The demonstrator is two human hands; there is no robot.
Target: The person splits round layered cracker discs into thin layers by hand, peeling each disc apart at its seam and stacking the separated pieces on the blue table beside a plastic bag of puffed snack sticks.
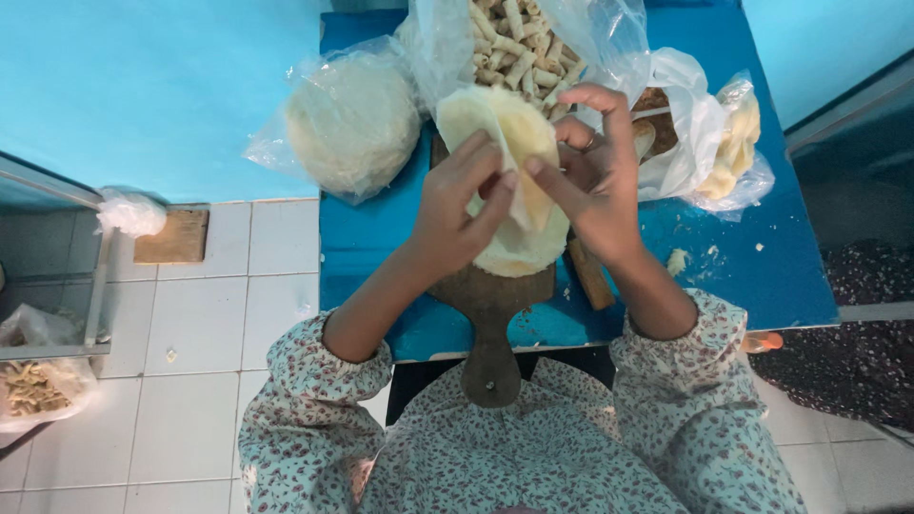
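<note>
Fingertips of the left hand (457,209) pinch the edge of a thin, pale round dough sheet (509,133), thumb and forefinger closed on it from the left. The right hand (595,176) meets it from the other side, its fingers bent and pressed against the same sheet, seemingly peeling it up, though the exact grip is hidden behind the fold. The lifted sheet stands above a stack of dough sheets (519,252) lying on a dark wooden paddle board (490,314), whose handle points toward the person. The board rests on a blue table (381,238). Left of the hands lies a clear bag of round sheets (352,119); behind them, an open bag of rolled pastries (514,43); to the right, a crumpled bag with pale pieces (728,143). Floral sleeves (314,400) cover both forearms.
</note>
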